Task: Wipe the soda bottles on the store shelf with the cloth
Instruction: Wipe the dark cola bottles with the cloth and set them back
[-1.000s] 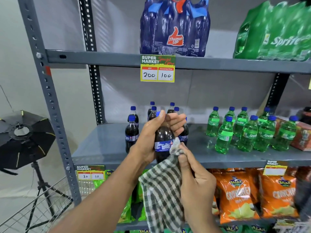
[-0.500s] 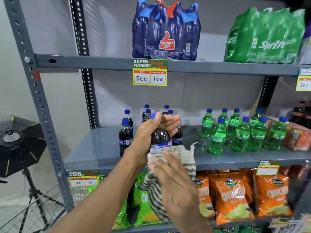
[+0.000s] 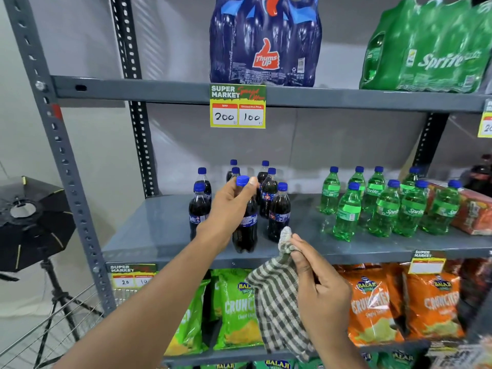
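My left hand grips the neck of a dark cola bottle with a blue cap, standing upright on the middle shelf near its front edge. Several more cola bottles stand behind and beside it. My right hand holds a green-and-white checked cloth below the shelf edge, apart from the bottle; the cloth hangs down from my fingers. Several green Sprite bottles stand further right on the same shelf.
Shrink-wrapped Thums Up and Sprite packs sit on the upper shelf. Chip bags fill the lower shelf. A price tag hangs from the upper shelf edge. A studio light on a tripod and a wire basket stand left.
The cola bottle has gone from in front of the shelf, wrapped in the cloth, to standing on the shelf. My right hand has pulled the cloth away and down.
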Demonstrator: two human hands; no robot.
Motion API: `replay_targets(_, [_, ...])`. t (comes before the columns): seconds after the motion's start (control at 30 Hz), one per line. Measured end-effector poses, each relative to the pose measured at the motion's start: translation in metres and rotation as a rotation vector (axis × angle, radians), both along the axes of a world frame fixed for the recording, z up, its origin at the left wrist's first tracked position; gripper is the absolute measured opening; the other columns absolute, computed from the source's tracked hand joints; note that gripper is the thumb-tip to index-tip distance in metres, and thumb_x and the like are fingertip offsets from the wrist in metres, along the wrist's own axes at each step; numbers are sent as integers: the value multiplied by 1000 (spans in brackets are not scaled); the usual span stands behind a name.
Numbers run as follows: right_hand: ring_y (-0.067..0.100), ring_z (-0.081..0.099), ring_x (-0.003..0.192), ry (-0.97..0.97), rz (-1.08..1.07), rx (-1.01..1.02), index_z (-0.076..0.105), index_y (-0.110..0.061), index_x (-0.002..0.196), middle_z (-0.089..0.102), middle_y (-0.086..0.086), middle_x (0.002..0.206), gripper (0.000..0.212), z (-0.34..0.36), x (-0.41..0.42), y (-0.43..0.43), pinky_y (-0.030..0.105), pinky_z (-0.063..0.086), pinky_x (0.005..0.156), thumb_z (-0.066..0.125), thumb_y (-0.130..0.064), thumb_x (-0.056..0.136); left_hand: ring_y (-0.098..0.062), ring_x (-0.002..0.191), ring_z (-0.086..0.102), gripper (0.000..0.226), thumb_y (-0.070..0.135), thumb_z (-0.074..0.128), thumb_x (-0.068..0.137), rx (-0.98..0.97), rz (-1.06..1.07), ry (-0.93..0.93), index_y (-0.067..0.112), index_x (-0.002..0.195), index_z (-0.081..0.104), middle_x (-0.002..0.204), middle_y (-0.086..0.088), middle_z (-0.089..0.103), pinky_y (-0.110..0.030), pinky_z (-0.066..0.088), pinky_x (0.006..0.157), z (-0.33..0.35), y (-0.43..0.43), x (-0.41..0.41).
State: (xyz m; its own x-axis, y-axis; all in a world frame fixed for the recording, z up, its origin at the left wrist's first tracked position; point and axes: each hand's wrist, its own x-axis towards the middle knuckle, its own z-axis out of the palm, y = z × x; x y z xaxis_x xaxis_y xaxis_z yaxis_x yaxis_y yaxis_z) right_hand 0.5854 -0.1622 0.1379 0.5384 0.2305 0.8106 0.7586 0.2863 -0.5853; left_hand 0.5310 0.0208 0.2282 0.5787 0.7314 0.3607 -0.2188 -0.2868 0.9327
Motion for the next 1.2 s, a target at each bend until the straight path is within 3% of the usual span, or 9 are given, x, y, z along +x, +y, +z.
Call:
replay_targets(0.07, [-9, 65, 118, -65, -45, -25, 71, -1, 122, 71, -6, 122, 35, -5, 7, -4, 14, 54, 96, 68, -7, 88, 14, 82, 63, 25, 55, 59, 95, 31, 49, 38, 35, 103, 73, 91, 24, 74, -22, 43, 78, -6, 9, 7])
replay_targets(0.2, [-10, 64, 118, -64, -61, -58, 71, 4, 120, 74, 6, 120, 35, -11, 20, -13, 15, 55, 96, 68, -4, 86, -17, 91, 62, 28, 58, 58, 94, 69, 119, 116, 32, 100, 68, 108, -13, 71, -31, 47, 81, -21, 26, 21])
replay_targets(0.47, [-15, 61, 119, -72, -116, -97, 67, -7, 124, 73, 3, 120, 36, -18, 37, -26, 13, 53, 98, 71, -6, 89, -8, 107, 58, 29, 54, 59, 96, -37, 126, 117, 35, 117, 65, 117, 6, 68, -26, 40, 74, -34, 49, 38])
replay_targets(0.7, [-19, 58, 119, -114, -145, -124, 69, 1, 121, 72, 6, 118, 39, -23, 47, -24, 11, 50, 99, 71, 0, 82, -7, 98, 58, 32, 46, 61, 97, 34, 164, 168, 30, 125, 58, 104, 11, 63, -23, 41, 77, -34, 57, 45])
replay_targets(0.83, [-20, 57, 119, -118, -152, -125, 70, 1, 120, 73, 6, 117, 32, -27, 51, -22, 12, 51, 99, 76, -2, 89, -3, 98, 57, 49, 30, 69, 95, 284, 304, 165, 19, 138, 50, 117, 3, 62, -16, 41, 87, -27, 46, 43])
replay_targets(0.93, [-20, 57, 119, -110, -153, -115, 70, 1, 120, 72, 4, 117, 36, -27, 53, -19, 12, 52, 99, 72, -4, 84, -21, 129, 48, 56, 25, 69, 93, 646, 473, 62, 12, 142, 46, 140, -7, 55, -34, 40, 107, -19, 27, 44])
replay_targets(1.03, [-15, 60, 119, -111, -136, -102, 65, -2, 123, 72, 4, 118, 37, -28, 55, -16, 13, 53, 98, 76, -1, 88, -22, 140, 40, 60, 26, 65, 95, 739, 375, -29, 14, 148, 38, 148, -7, 49, -44, 38, 113, -11, 6, 55])
replay_targets(1.13, [-3, 65, 116, -103, -137, -116, 68, 1, 122, 73, 6, 118, 40, -31, 60, -15, 11, 51, 98, 70, 1, 83, -8, 139, 38, 61, 29, 62, 98, 642, 228, 11, 16, 151, 35, 152, -1, 47, -27, 35, 109, -5, 0, 71])
replay_targets(1.2, [-11, 62, 118, -88, -139, -125, 70, 2, 121, 72, 5, 119, 37, -33, 65, -18, 10, 51, 98, 70, 1, 84, -10, 139, 39, 60, 32, 61, 99, 570, 177, 106, 15, 152, 37, 153, -2, 47, -20, 29, 105, -3, 3, 84])
